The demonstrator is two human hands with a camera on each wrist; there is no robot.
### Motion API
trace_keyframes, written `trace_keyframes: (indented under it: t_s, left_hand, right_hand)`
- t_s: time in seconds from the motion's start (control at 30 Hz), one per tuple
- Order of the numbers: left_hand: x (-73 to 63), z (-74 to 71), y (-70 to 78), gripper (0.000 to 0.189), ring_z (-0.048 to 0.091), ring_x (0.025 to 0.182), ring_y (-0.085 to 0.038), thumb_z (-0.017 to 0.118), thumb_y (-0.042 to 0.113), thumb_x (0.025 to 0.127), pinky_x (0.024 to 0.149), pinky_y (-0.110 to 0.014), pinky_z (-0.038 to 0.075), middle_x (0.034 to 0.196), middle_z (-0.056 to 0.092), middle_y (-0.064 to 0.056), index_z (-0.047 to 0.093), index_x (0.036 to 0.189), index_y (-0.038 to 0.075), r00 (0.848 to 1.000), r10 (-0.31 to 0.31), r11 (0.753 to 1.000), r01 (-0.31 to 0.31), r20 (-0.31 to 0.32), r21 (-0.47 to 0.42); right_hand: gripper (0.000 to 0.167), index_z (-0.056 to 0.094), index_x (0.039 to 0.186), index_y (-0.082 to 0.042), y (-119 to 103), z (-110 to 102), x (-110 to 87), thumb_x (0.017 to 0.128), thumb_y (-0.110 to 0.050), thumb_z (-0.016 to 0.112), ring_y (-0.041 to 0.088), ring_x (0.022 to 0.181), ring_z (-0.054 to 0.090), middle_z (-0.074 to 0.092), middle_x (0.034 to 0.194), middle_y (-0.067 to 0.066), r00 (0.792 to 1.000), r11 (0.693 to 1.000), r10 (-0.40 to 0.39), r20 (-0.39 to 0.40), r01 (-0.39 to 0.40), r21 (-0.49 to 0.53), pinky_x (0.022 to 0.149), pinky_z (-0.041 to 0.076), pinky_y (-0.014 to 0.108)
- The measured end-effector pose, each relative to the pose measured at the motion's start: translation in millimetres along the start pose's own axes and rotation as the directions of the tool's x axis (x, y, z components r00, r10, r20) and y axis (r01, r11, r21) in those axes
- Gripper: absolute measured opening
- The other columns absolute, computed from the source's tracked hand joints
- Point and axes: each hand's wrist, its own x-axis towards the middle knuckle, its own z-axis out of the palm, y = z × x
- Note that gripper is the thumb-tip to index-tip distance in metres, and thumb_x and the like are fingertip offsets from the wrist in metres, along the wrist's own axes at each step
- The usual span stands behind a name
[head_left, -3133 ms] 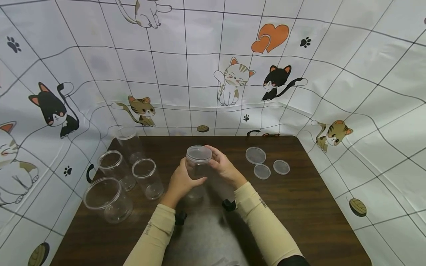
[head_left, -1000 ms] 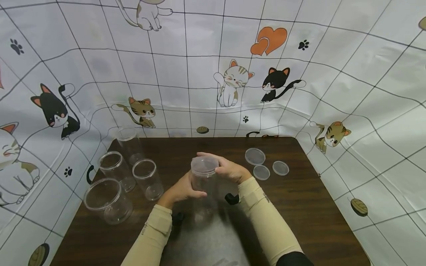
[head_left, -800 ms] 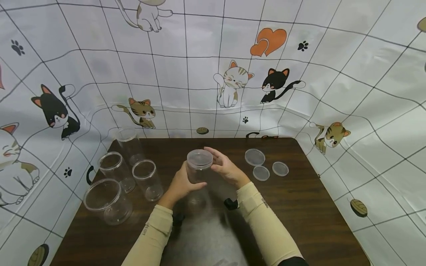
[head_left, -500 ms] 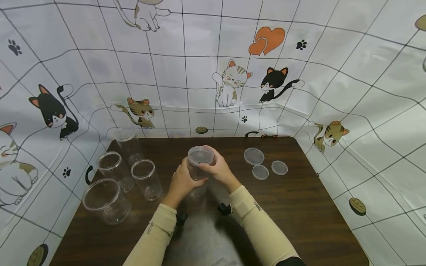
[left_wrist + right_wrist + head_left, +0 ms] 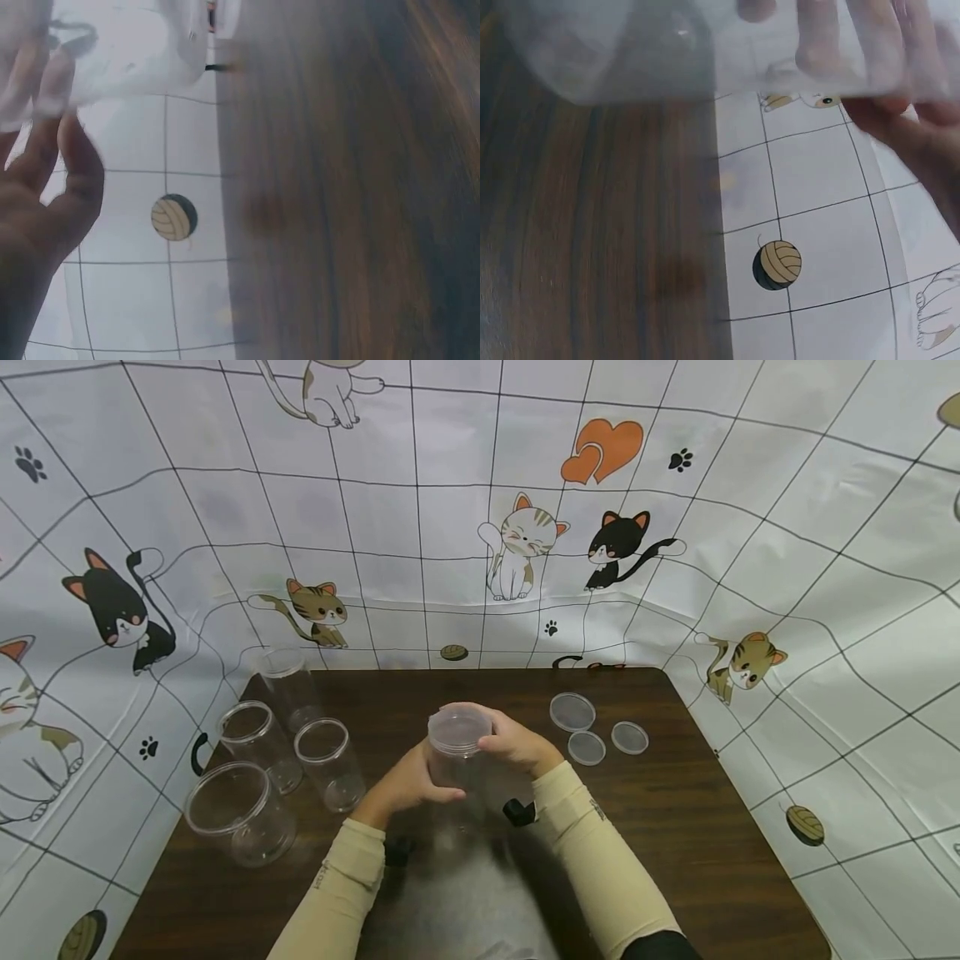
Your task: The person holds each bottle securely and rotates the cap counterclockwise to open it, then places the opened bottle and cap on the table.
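A clear plastic jar [image 5: 453, 770] stands upright between both hands over the middle of the table, with a translucent lid [image 5: 459, 728] on its top. My left hand [image 5: 408, 783] grips the jar's body, thumb across its near side. Higher up, my right hand [image 5: 519, 743] holds the lid's edge, thumb in front and fingers behind. In the left wrist view, fingers [image 5: 79, 161] curve against the blurred jar wall [image 5: 135, 52]. The right wrist view shows the jar's lower part [image 5: 607, 52] close up, with fingers [image 5: 817, 37] seen through the clear plastic.
Several lidless clear jars stand at the left, among them a wide jar [image 5: 255, 827] and a narrower one [image 5: 333, 768]. Three loose lids, including a larger one [image 5: 572, 712], lie right of the hands. A cat-print sheet [image 5: 420, 527] surrounds the brown table [image 5: 675, 843].
My right hand has turned the lid back and forth, regripping in between. Since half a second ago, its wrist has swung outward, and the jar has come slightly nearer and to the right.
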Motion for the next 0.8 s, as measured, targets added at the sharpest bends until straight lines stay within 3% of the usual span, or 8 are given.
trace_keyframes:
  t_s: [0.1,0.17,0.23,0.33,0.47,0.53,0.67,0.8]
  left_hand:
    - [1.4,-0.6,0.4,0.08,0.054,0.116,-0.026,0.087,0.009,0.079,0.09,-0.034,0.054,0.131,0.054,-0.018,0.038,0.142,-0.002,0.993,0.029,0.995,-0.018,0.113,-0.095]
    - [1.6,-0.3,-0.2,0.079,0.055,0.117,-0.026,0.086,0.009,0.081,0.087,-0.032,0.055,0.13,0.054,-0.019,0.037,0.142,-0.002,0.988,0.031,0.991,-0.012,0.151,-0.13]
    - [1.7,-0.1,-0.7,0.081,0.055,0.118,-0.026,0.085,0.011,0.082,0.089,-0.03,0.054,0.131,0.054,-0.018,0.035,0.144,-0.002,0.989,0.029,0.99,-0.009,0.148,-0.137]
    - [2.7,0.3,-0.5,0.084,0.056,0.119,-0.028,0.085,0.01,0.082,0.095,-0.03,0.051,0.133,0.053,-0.018,0.033,0.146,0.0,0.995,0.025,0.99,-0.011,0.099,-0.138]
    - [3.8,1.3,0.7,0.087,0.057,0.12,-0.034,0.086,0.012,0.081,0.095,-0.041,0.052,0.135,0.054,-0.019,0.033,0.149,0.003,1.0,-0.017,0.997,0.015,-0.024,-0.075]
    - [3.9,2.0,0.5,0.092,0.058,0.121,-0.034,0.088,0.019,0.079,0.095,-0.047,0.052,0.136,0.056,-0.018,0.033,0.15,0.004,0.99,-0.06,0.998,0.062,-0.124,0.018]
    - [5.4,3.8,-0.7,0.099,0.059,0.121,-0.033,0.092,0.037,0.074,0.096,-0.053,0.05,0.137,0.057,-0.017,0.035,0.149,0.005,0.938,-0.114,0.964,0.184,-0.328,0.194]
    - [8.4,6.6,0.2,0.105,0.059,0.118,-0.038,0.09,0.049,0.071,0.098,-0.057,0.045,0.134,0.059,-0.02,0.038,0.148,0.001,0.883,-0.072,0.903,0.255,-0.464,0.345]
  right_hand:
    - [0.113,0.031,0.15,0.01,-2,-4,-1.0,0.081,-0.07,0.071,0.028,0.131,0.052,0.053,0.147,0.007,0.994,0.999,0.006,0.111,-0.011,0.051,0.105,0.045,0.044]
    - [0.118,0.024,0.152,0.011,-2,-6,-1.6,0.081,-0.071,0.07,0.029,0.133,0.05,0.05,0.151,0.008,0.99,0.997,0.017,0.143,-0.027,0.068,0.107,0.043,0.046]
    - [0.123,0.02,0.154,0.01,-1,-7,-2.8,0.079,-0.073,0.07,0.028,0.134,0.049,0.049,0.151,0.008,0.99,0.996,0.041,0.133,-0.051,0.076,0.108,0.042,0.045]
    - [0.124,0.018,0.157,0.007,2,-7,-4.8,0.079,-0.072,0.072,0.026,0.133,0.049,0.05,0.148,0.007,0.996,0.991,0.073,0.056,-0.078,0.11,0.108,0.042,0.043]
    - [0.12,0.019,0.158,0.004,7,-4,-7.0,0.08,-0.067,0.075,0.023,0.132,0.049,0.05,0.144,0.007,0.996,0.986,0.061,-0.071,-0.049,0.16,0.109,0.041,0.041]
    - [0.118,0.019,0.158,0.005,9,-2,-6.6,0.08,-0.064,0.076,0.024,0.133,0.048,0.049,0.145,0.011,0.992,0.988,0.042,-0.119,-0.023,0.153,0.111,0.039,0.041]
    - [0.12,0.021,0.159,0.001,10,4,-3.3,0.077,-0.067,0.076,0.025,0.137,0.045,0.045,0.151,0.017,0.974,0.999,0.036,-0.223,-0.027,0.043,0.113,0.037,0.044]
    - [0.12,0.026,0.16,-0.005,8,12,2.4,0.074,-0.073,0.074,0.031,0.14,0.044,0.042,0.154,0.02,0.945,0.991,0.032,-0.326,-0.073,-0.115,0.113,0.037,0.049]
